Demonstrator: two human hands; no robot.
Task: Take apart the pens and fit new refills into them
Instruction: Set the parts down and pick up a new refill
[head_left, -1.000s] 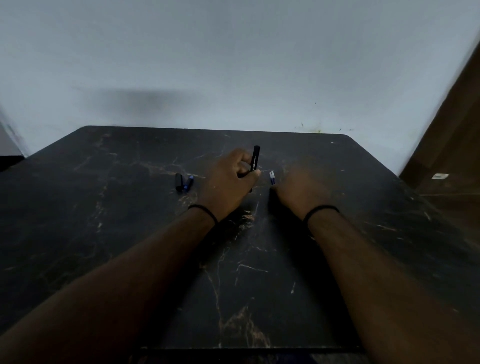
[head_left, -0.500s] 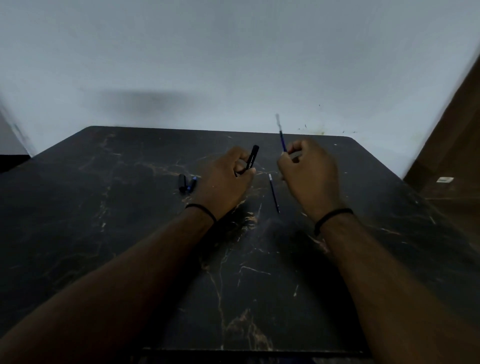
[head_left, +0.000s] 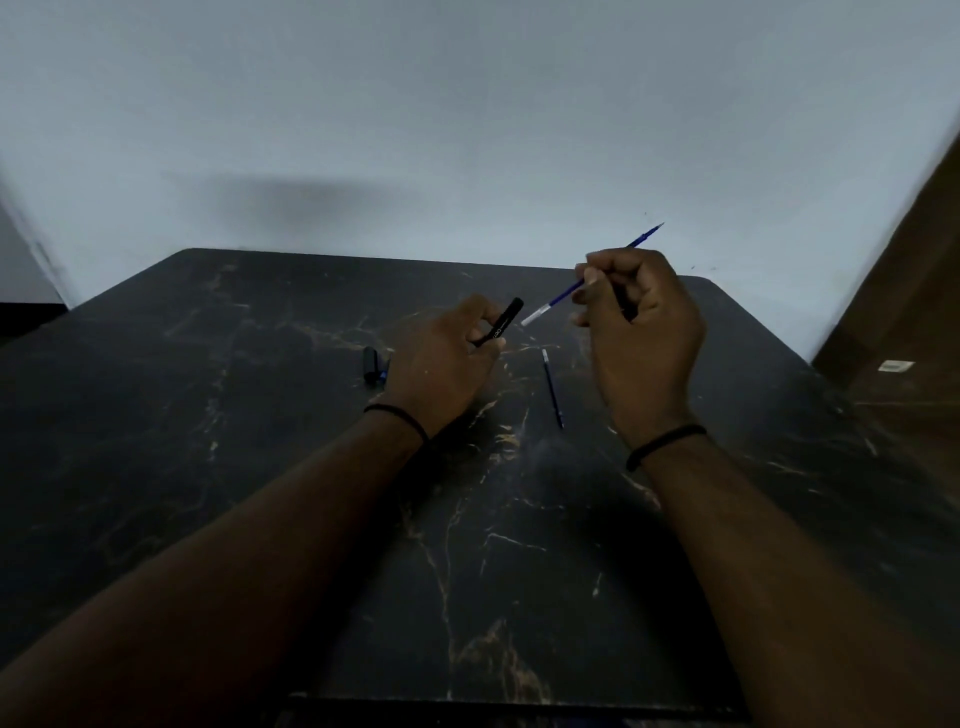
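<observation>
My left hand (head_left: 441, 364) grips a black pen barrel (head_left: 503, 322), whose far end points up and to the right. My right hand (head_left: 641, 332) pinches a thin blue refill (head_left: 558, 299) raised above the table; its white end lies close to the barrel's far end, its tip points up to the right. A second dark refill (head_left: 552, 387) lies flat on the black marble table (head_left: 519, 545) between my hands. A black pen part (head_left: 370, 364) with a blue piece (head_left: 384, 371) beside it rests just left of my left hand.
The table's far edge meets a pale wall (head_left: 467, 130). A brown wooden surface (head_left: 914, 312) stands at the right, past the table's right edge.
My right hand has lifted a refill off the table and turned it from upright to slanted, its white end now toward the barrel. My left hand has tilted the barrel to the right.
</observation>
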